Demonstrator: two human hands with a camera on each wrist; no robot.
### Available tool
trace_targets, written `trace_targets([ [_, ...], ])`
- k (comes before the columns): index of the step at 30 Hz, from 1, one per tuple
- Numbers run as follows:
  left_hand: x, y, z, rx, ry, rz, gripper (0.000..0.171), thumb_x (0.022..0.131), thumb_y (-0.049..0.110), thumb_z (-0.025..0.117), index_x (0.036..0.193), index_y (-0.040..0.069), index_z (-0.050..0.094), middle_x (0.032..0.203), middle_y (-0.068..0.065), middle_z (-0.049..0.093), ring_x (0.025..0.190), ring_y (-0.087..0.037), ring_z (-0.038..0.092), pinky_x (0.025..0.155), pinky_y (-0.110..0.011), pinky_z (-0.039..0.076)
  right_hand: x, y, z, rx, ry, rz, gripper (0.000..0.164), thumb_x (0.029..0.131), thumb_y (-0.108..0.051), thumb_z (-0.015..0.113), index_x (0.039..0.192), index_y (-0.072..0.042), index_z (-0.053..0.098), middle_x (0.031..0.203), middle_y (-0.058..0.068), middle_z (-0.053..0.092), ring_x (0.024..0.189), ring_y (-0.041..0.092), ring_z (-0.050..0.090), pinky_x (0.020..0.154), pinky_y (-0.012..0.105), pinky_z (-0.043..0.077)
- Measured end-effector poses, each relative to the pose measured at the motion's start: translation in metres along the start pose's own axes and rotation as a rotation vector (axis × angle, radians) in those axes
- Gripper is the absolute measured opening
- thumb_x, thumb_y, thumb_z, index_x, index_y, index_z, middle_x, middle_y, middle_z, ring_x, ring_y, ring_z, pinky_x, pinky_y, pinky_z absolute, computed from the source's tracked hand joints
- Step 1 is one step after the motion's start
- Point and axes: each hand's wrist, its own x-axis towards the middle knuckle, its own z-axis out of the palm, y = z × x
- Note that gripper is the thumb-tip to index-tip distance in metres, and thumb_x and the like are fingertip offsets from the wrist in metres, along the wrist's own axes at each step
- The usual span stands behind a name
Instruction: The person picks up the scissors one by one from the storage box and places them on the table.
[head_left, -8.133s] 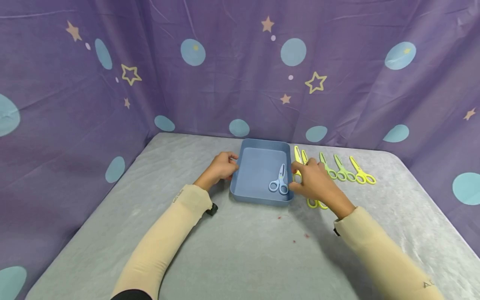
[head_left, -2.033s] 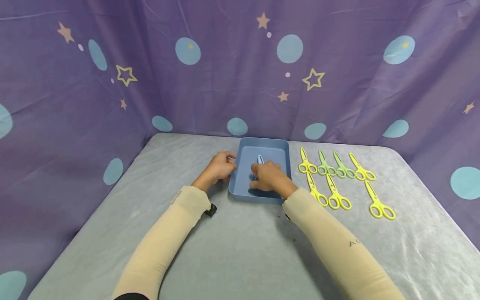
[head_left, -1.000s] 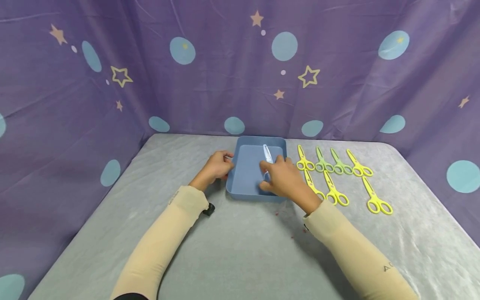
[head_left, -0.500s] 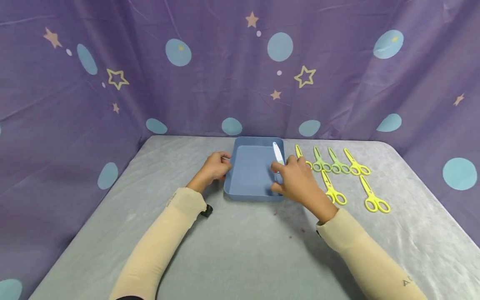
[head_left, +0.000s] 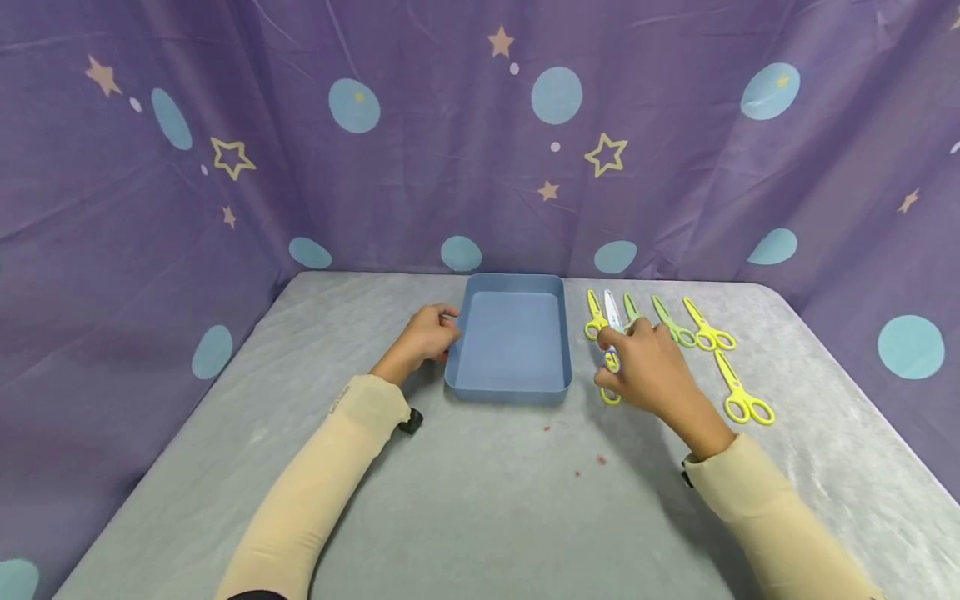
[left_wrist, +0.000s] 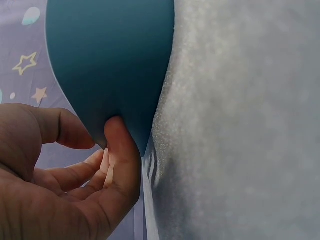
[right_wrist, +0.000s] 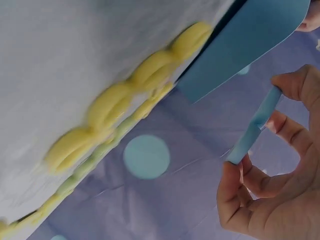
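A rectangular blue tray stands on the table with a bare floor. My left hand pinches its left wall, the thumb against the outer side and the index finger at the rim. My right hand is to the right of the tray, holding light-blue scissors by the handle loops, blades pointing to the back. In the right wrist view the scissors' handle spans between thumb and fingertips. Below that hand lie yellow scissors, partly hidden by it.
A back row on the table holds yellow scissors, green scissors and more yellow scissors. Another yellow pair lies in front at the right. A purple curtain hangs behind the grey-covered table.
The right hand has lifted the light-blue scissors out of the tray and carried them right, over the yellow scissors. The left hand has stayed at the tray's left wall.
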Motion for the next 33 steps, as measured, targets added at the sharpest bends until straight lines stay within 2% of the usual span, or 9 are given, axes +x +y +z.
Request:
trace_targets([
  [7,0.001,-0.001,-0.002,0.006,-0.006,-0.012,0.05,0.098,0.009,0.055,0.147,0.007,0.051,0.123,-0.014,0.058,0.099,-0.027,0.063,0.065,-0.036,0.061,-0.018,0.032,-0.012,-0.012,-0.066,0.038,0.029,0.077,-0.024,0.076,0.101,-0.012,0.067,0.084,0.021,0.055,0.074,0.043,0.051,0.06,0.053,0.043],
  [13,0.001,0.001,-0.002,0.01,0.003,0.003,0.05,0.096,0.007,0.055,0.146,0.006,0.051,0.122,-0.015,0.059,0.094,-0.026,0.063,0.064,-0.037,0.061,-0.034,0.061,-0.019,0.005,-0.152,0.122,0.03,0.077,-0.027,0.079,0.099,-0.013,0.066,0.08,0.017,0.054,0.076,0.044,0.052,0.055,0.051,0.043],
  [17,0.001,0.001,-0.002,0.008,0.0,0.007,0.05,0.097,0.007,0.055,0.146,0.006,0.051,0.122,-0.015,0.059,0.091,-0.026,0.063,0.064,-0.038,0.061,-0.043,0.076,-0.021,0.016,-0.19,0.141,0.028,0.077,-0.027,0.079,0.097,-0.013,0.065,0.077,0.013,0.053,0.072,0.041,0.052,0.054,0.048,0.042],
  [22,0.002,0.001,-0.002,0.006,0.0,0.011,0.05,0.096,0.007,0.055,0.146,0.006,0.052,0.12,-0.015,0.06,0.089,-0.025,0.063,0.063,-0.037,0.061,-0.052,0.09,-0.021,0.011,-0.251,0.117,0.029,0.078,-0.03,0.082,0.092,-0.013,0.063,0.073,0.009,0.054,0.07,0.031,0.052,0.057,0.045,0.038],
  [27,0.003,0.002,-0.002,0.011,0.011,0.012,0.051,0.095,0.006,0.054,0.145,0.005,0.052,0.119,-0.014,0.061,0.089,-0.025,0.063,0.06,-0.035,0.06,-0.057,0.1,-0.018,0.033,-0.298,0.076,0.026,0.075,-0.025,0.082,0.089,-0.014,0.063,0.068,0.0,0.052,0.065,0.021,0.048,0.056,0.038,0.037],
  [33,0.003,0.002,-0.001,0.015,0.01,0.007,0.05,0.095,0.006,0.054,0.145,0.004,0.052,0.12,-0.015,0.06,0.092,-0.026,0.063,0.061,-0.035,0.061,-0.06,0.11,-0.016,0.066,-0.346,0.025,0.024,0.073,-0.021,0.082,0.088,-0.016,0.064,0.069,-0.003,0.051,0.066,0.018,0.047,0.057,0.038,0.04],
])
